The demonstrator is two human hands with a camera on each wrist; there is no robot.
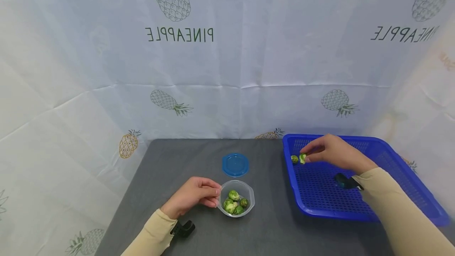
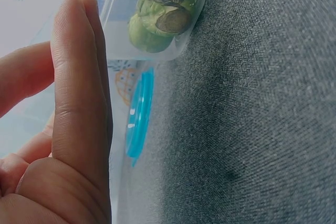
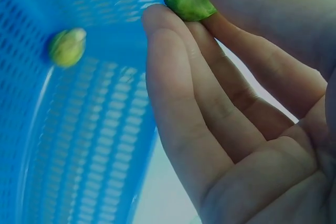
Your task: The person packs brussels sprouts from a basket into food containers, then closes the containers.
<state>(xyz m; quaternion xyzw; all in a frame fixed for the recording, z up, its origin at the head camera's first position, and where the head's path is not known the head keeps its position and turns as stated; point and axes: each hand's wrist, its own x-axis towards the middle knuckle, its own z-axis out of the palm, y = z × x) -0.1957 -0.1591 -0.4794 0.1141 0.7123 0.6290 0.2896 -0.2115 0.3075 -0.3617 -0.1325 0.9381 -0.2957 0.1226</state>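
Nearest at the bottom are two pale sleeves (image 1: 151, 232), the left one ending at a black device (image 1: 185, 229) strapped to the wrist, above a dark grey table (image 1: 270, 232). Out of the left sleeve reaches the left hand (image 1: 193, 194), its thumb and fingertips narrowed together at the left rim of a see-through bowl (image 1: 250, 208); whether they pinch that rim or only touch it, I cannot tell. Several green Brussels sprouts (image 1: 229, 205) lie in the bottom of the bowl (the left wrist view shows one with its brown cut stem facing out).

To the right, with its near edge about level with the bowl, sits a blue slotted basket (image 1: 334, 212), slightly askew. A little beyond the bowl, and apart from it, a round blue lid (image 1: 235, 164) lies flat on the table.

Farther off, the right hand (image 1: 328, 151) reaches over the basket to its far left part and holds a sprout (image 1: 302, 158) between thumb and fingertips. Just beside that one, near the basket's left wall, rests a loose sprout (image 1: 294, 159).

Behind the table hangs a whitish cloth (image 1: 227, 62) printed with pineapples, the word "PINEAPPLE" reading backwards.
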